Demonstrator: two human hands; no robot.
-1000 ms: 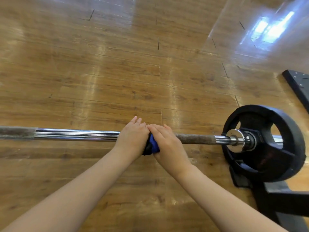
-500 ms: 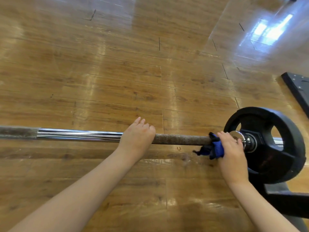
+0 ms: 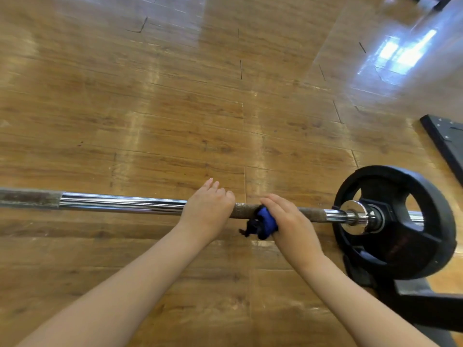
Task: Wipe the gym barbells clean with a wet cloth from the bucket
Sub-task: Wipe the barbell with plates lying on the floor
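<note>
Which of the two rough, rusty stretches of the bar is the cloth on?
The right one, beside the weight plate: the right hand holds the blue cloth there.

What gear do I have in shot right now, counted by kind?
Barbell bar: 1
Black weight plate: 1
Blue cloth: 1, gripped round the bar by the right hand
Black stand: 1
Black mat edge: 1
Bucket: 0 in view
Total: 5 things; left hand steadies the bar.

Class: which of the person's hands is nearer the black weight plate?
Right. The right hand, holding the cloth, is closer to the weight plate; the left hand grips farther along.
</note>
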